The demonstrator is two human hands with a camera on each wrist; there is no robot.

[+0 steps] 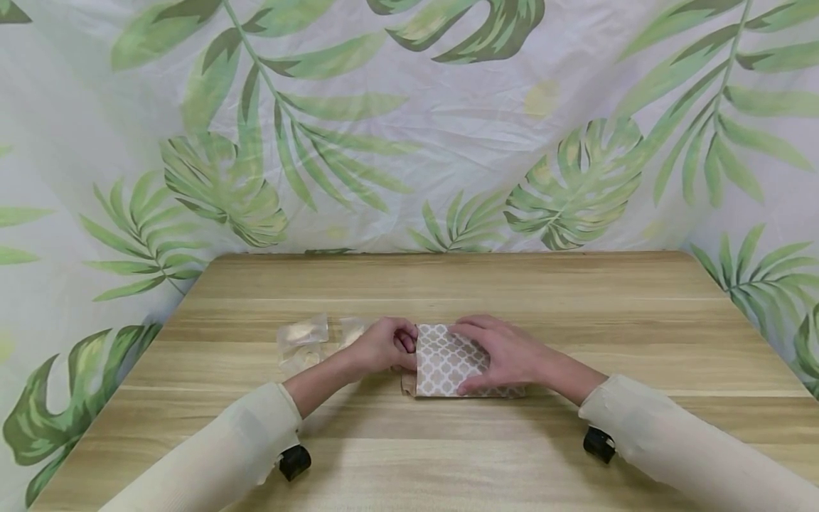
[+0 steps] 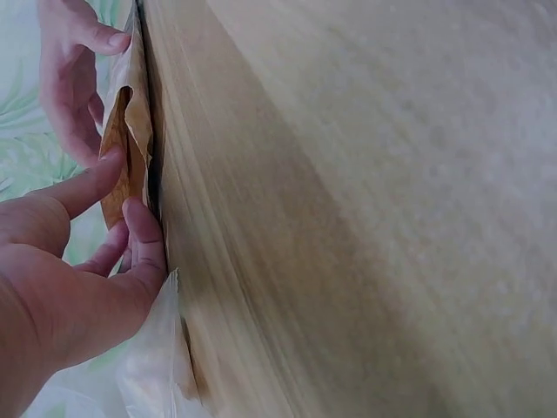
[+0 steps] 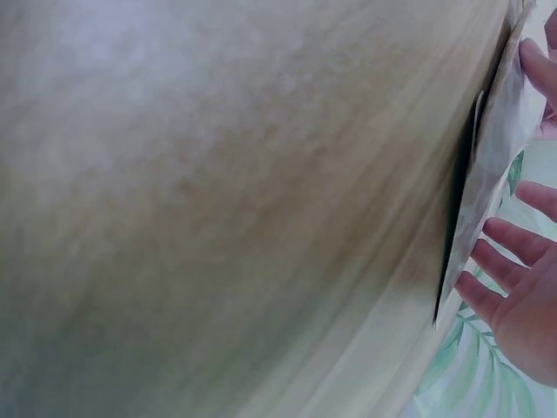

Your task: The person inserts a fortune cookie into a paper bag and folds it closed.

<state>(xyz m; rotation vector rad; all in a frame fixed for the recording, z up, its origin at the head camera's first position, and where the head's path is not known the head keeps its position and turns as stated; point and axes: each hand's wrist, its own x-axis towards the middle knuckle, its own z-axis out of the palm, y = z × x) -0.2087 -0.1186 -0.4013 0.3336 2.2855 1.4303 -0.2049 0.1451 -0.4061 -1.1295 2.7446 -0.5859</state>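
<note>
A flat paper bag [image 1: 440,366] with a white lattice print on tan lies on the table in the head view, its mouth toward the left. My left hand [image 1: 380,345] pinches the bag's mouth edge between thumb and fingers. In the left wrist view the brown inside [image 2: 115,196] of the bag shows through a narrow gap, with the thumb on one edge. Over the bag's printed top my right hand [image 1: 512,352] rests with its fingers spread. The right wrist view has its extended fingers [image 3: 515,239] along the bag's edge.
Several small clear packets [image 1: 303,333] with pale contents lie left of the bag, close behind the left forearm. A wooden table [image 1: 448,455] spans the view, its back edge near a leaf-print cloth [image 1: 448,142]. Small black devices [image 1: 294,464] hang under the sleeves.
</note>
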